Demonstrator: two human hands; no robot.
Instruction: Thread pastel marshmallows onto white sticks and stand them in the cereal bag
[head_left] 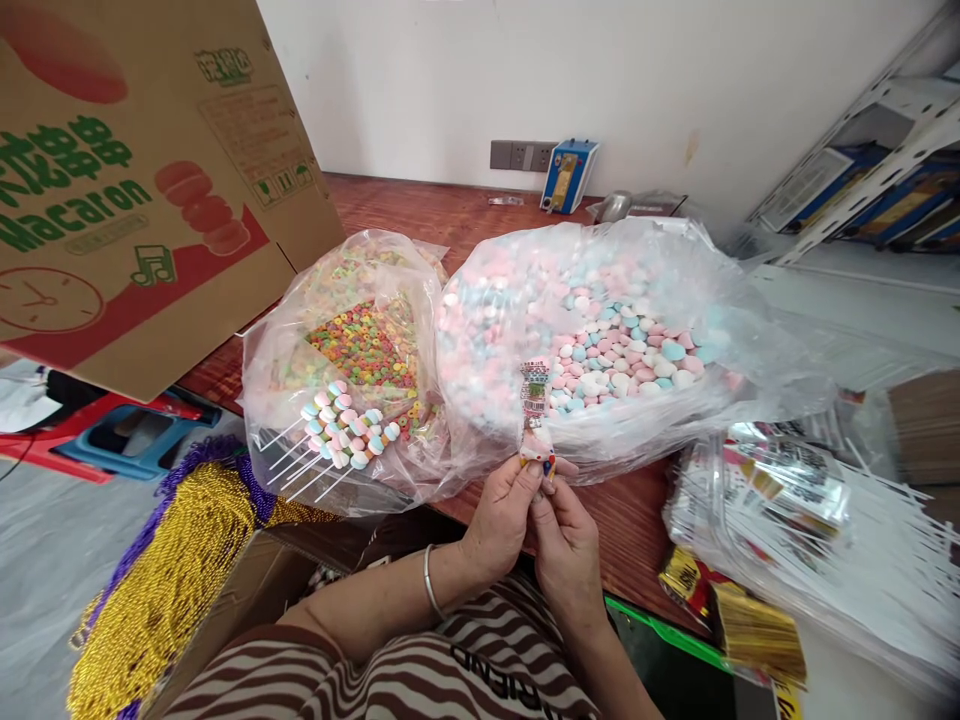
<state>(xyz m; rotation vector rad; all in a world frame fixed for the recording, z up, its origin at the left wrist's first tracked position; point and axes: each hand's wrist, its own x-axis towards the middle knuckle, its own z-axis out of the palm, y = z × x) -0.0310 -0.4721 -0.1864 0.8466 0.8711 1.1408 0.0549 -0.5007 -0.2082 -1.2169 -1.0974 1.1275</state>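
Note:
My left hand (pixel 496 515) and my right hand (pixel 564 535) meet at the table's front edge, thumbs and fingers pinched on the lower end of a small printed plastic candy wrapper (pixel 535 395). The wrapper points away from me; whether anything is inside it I cannot tell. Just beyond lies a big see-through bag of pink, white and blue marshmallows (pixel 615 350). To its left is an open bag of colourful ring-shaped cereal (pixel 367 340). Several skewers of marshmallows (pixel 349 428) rest on that bag, their white sticks pointing toward me.
A large cardboard box (pixel 150 180) stands at the left. White sticks (pixel 862 560) and printed wrappers (pixel 795 490) lie at the right, with gold twist ties (pixel 759 632) nearby. Gold bead strings (pixel 172 570) hang at lower left. A blue box (pixel 570 177) stands by the wall.

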